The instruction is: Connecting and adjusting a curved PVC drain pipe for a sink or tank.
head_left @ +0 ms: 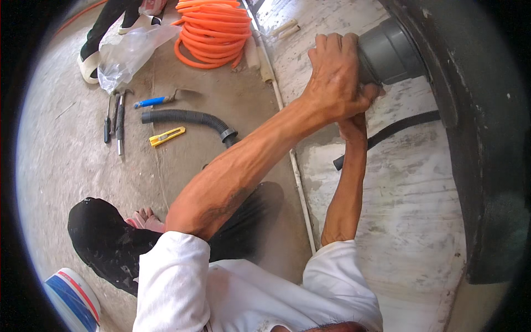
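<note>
My left hand (336, 74) wraps round the near end of a grey plastic pipe fitting (395, 50), knuckles up. The fitting's wider end meets a large dark panel or tank wall at the right. Just below, my right hand (354, 126) reaches up under the left one; its fingers are mostly hidden behind the left hand and wrist, so their grip does not show. A black ribbed hose (404, 124) curves past my right forearm, its cut end lying left of that forearm.
Left on the concrete floor (66, 166) lie a grey corrugated hose (188, 116), a yellow utility knife (167, 136), a blue-handled tool (152, 102), a screwdriver (107, 127) and a hammer (120, 124). Beyond are an orange hose coil (213, 33), a plastic bag (130, 55) and someone's shoe (88, 67). A bucket (72, 299) stands lower left.
</note>
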The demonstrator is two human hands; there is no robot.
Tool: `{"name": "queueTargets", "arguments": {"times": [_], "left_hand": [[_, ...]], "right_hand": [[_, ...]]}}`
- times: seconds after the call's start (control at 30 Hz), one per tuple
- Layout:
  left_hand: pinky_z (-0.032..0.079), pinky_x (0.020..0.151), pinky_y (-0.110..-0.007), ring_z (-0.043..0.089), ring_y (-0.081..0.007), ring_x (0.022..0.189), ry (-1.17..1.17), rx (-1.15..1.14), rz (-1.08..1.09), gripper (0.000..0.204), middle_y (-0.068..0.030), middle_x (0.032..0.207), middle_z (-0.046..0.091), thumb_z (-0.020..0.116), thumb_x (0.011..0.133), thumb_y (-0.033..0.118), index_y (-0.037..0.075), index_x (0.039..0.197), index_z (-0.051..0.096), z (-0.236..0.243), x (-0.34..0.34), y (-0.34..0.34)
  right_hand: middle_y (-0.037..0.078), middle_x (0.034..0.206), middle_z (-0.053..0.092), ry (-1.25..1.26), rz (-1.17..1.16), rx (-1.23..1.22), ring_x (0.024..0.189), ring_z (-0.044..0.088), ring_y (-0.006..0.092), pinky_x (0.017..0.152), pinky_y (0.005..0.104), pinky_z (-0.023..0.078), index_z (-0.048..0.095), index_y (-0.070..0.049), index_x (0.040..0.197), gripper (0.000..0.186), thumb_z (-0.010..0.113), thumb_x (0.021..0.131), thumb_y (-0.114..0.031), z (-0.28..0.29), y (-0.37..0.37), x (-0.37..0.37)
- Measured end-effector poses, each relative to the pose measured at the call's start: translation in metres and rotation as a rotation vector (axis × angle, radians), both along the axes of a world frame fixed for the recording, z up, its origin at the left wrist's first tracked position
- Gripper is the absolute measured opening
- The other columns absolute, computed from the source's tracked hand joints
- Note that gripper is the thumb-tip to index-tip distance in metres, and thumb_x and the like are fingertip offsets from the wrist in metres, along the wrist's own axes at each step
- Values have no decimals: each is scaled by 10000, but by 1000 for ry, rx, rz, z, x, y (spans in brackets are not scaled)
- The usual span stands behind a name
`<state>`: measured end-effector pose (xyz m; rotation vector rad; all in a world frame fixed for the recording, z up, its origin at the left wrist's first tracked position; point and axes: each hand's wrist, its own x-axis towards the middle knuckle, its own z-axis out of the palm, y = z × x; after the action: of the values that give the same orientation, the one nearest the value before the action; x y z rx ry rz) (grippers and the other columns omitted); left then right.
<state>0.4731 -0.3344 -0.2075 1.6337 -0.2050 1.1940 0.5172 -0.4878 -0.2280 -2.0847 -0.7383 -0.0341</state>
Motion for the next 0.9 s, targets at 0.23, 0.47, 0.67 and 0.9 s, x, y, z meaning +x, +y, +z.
{"name": "queueTargets", "arguments": {"times": [0.23,0.47,0.67,0.9], "left_hand": [[366,831,-472,454,-362,953,-17,-7,56,787,-215,976,483,837,607,333,-59,1196,491,-3,0,-1],[369,833,-485,463,-369,950,-36,-31,82,789,-211,992,497,844,599,344,-52,1188,499,0,-1,-8],[350,847,-502,461,-385,1072,57,61,-16,937,-243,1116,503,872,563,450,-47,1255,483,-5,-5,12],[367,1013,-497,472,-377,1217,206,155,-75,968,-231,1261,521,842,637,542,75,1396,464,-78,-25,80]], "right_hand": [[148,1232,562,-143,147,20,1130,498,232,1025,374,365,516,33,1271,641,741,824,-368,0,12,1],[149,1360,510,-208,51,-108,1242,455,230,1076,369,327,482,16,1346,670,723,837,-346,-17,-19,21],[67,1456,404,122,-60,3,1315,398,193,1086,304,332,276,-40,1490,865,790,824,-240,5,11,-13],[112,1376,507,-214,-240,193,1281,491,233,860,379,506,569,-8,1251,505,781,838,-208,32,-8,-100]]}}
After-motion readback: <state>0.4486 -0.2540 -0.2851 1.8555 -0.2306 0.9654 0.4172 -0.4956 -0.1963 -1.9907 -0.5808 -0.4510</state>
